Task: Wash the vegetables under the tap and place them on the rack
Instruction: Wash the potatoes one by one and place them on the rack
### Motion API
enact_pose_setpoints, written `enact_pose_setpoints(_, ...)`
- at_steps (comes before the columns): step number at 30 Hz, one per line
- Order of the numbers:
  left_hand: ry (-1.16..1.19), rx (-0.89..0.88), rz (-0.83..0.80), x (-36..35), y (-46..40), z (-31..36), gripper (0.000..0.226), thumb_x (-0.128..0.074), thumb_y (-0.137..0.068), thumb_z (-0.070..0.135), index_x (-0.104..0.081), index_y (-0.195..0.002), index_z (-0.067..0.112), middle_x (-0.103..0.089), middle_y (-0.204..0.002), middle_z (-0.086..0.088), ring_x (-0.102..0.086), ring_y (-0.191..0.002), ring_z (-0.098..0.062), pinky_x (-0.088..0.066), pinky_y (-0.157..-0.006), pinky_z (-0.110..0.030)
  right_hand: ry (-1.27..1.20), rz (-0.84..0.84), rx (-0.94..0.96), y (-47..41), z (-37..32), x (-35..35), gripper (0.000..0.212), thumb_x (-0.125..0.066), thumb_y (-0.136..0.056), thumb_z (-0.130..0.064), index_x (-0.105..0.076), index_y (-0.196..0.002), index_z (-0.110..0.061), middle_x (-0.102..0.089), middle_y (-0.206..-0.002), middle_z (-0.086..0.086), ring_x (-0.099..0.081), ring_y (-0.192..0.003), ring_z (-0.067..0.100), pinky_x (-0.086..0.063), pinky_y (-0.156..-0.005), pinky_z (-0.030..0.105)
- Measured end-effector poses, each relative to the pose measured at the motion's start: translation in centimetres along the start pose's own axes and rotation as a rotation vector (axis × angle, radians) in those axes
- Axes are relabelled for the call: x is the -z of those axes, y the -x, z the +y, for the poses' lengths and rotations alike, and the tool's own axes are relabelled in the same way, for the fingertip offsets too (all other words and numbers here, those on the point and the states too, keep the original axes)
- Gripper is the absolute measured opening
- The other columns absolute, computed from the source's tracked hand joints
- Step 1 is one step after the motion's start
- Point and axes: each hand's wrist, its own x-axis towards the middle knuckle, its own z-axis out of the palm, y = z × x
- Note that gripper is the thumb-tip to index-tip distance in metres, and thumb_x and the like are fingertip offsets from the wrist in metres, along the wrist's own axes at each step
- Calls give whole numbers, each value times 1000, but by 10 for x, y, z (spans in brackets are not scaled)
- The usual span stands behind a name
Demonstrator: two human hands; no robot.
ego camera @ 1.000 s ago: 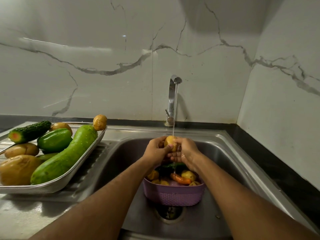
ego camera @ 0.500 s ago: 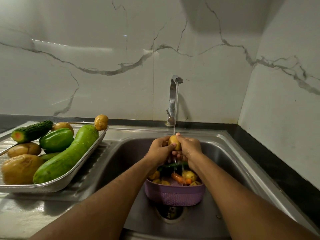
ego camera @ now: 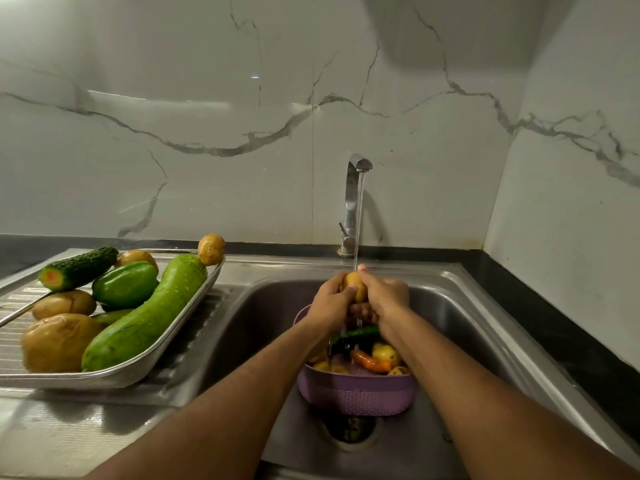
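1. We are holding a small potato (ego camera: 354, 285) between both hands under the thin stream of water (ego camera: 358, 220) that is falling from the steel tap (ego camera: 352, 202) at the far edge of the sink (ego camera: 485, 323).
2. Our left hand (ego camera: 330, 303) is curling round the potato's left side, thumb lying across its near face.
3. Our right hand (ego camera: 386, 299) is wrapping its right side, fingers clamping it from behind and below.
4. Just beneath our hands, a purple basket (ego camera: 356, 393) is sitting in the sink bowl over the drain (ego camera: 349, 429), holding a carrot (ego camera: 369, 362), a dark green vegetable (ego camera: 358, 332) and several small potatoes (ego camera: 386, 353).
5. To the left, on the ribbed drainboard, a metal mesh rack (ego camera: 145, 367) is carrying a long pale-green gourd (ego camera: 149, 313), a green pepper (ego camera: 124, 285), a cut cucumber (ego camera: 78, 268) and large potatoes (ego camera: 57, 341); one small potato (ego camera: 211, 249) is perching on its far right corner.
6. We are seeing no readable writing or brand marks on anything here.
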Motion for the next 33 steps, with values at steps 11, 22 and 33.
enact_pose_setpoints(11,-98,13,-12,11,3,1,47,-39,-108,9,-38,-154,17,-61,-125,-12,-67,-105,-21,-56,-98,-38,-19,-167,2,4,2,5,25,-73,-95,-36,-68,-114,-18,-78,-86,11,-78,-69,24,-65,-67,34)
enact_pose_setpoints(22,-47,-7,30,5,-2,0,37,-38,-111,17,-46,-147,19,-62,-128,-14,-65,-110,-21,-53,-105,-45,-77,-284,0,-6,-2,12,25,-60,-104,-18,-66,-128,-11,-78,-85,14,-74,-65,20,-63,-66,32)
enact_pose_setpoints(33,-39,15,-19,5,-1,-3,22,-44,-109,18,-49,-128,29,-66,-105,-10,-68,-93,-17,-59,-84,-30,6,-111,80,-2,7,2,20,-69,-98,-39,-69,-99,-19,-72,-70,3,-61,-49,8,-51,-50,21)
